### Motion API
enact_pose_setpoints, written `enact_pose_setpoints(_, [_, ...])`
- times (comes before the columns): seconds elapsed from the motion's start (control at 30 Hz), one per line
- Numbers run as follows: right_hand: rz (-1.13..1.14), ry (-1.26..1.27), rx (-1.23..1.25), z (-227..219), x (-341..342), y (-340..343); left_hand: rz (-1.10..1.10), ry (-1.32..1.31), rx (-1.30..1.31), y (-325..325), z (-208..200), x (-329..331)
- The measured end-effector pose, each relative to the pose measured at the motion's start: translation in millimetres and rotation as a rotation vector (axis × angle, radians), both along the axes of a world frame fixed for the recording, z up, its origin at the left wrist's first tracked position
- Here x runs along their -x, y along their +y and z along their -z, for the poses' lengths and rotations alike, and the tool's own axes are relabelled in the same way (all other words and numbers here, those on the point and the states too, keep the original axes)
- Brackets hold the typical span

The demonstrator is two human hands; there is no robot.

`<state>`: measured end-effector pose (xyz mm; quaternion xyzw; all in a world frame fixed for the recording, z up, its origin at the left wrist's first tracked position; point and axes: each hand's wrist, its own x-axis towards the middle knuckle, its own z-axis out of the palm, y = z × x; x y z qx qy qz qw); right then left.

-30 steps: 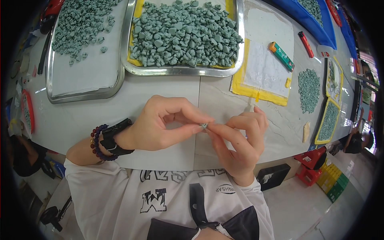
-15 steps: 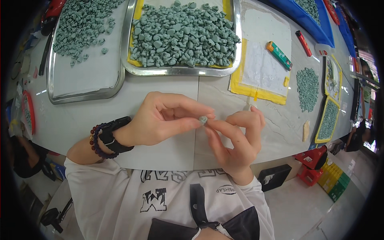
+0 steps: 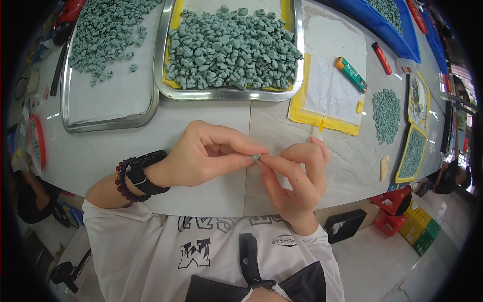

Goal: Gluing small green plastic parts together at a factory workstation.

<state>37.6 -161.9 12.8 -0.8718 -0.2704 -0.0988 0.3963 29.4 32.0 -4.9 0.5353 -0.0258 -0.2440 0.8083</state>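
A small grey-green piece [image 3: 256, 157] is pinched at the fingertips of both hands above the table, mostly covered by them. My left hand [image 3: 209, 153] comes from the left, thumb and forefinger closed on it. From the right, the thumb and forefinger of my right hand [image 3: 297, 173] meet the same piece. A white needle-tipped bottle [image 3: 316, 132] with a yellow neck pokes out beyond the curled fingers of my right hand; its lower part is hidden. Ahead of my hands, a metal tray [image 3: 226, 94] bears a heap of similar grey-green pieces.
Another metal tray [image 3: 110, 123] with smaller pieces is at the far left. Right of centre lies a yellow-edged sheet [image 3: 297, 111] under a green-and-orange box cutter [image 3: 350, 74]. Beyond are a red marker-like stick [image 3: 381, 59], loose grey-green bits [image 3: 386, 117] and a blue bin [image 3: 410, 46].
The fingertips have closed further over the small piece, so less of it shows. Both hands sit slightly lower in the picture, and the trays have shifted down a little too.
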Motion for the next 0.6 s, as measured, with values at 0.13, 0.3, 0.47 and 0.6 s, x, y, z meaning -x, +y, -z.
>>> enact_pose_setpoints(0.13, [0.012,-0.035,0.018,0,1,-6,0.014,-0.05,-0.038,-5,1,-1])
enact_pose_setpoints(0.3, [-0.109,-0.212,-0.144,-57,2,-6,0.11,-0.012,-0.057,-9,1,-4])
enact_pose_setpoints(0.47, [-0.237,-0.402,-0.085,-102,-10,11,0.145,-0.073,-0.165,-7,-2,-7])
enact_pose_setpoints(0.6, [-0.221,-0.163,-0.014,-131,-8,-3,0.064,-0.073,-0.16,-11,2,-7])
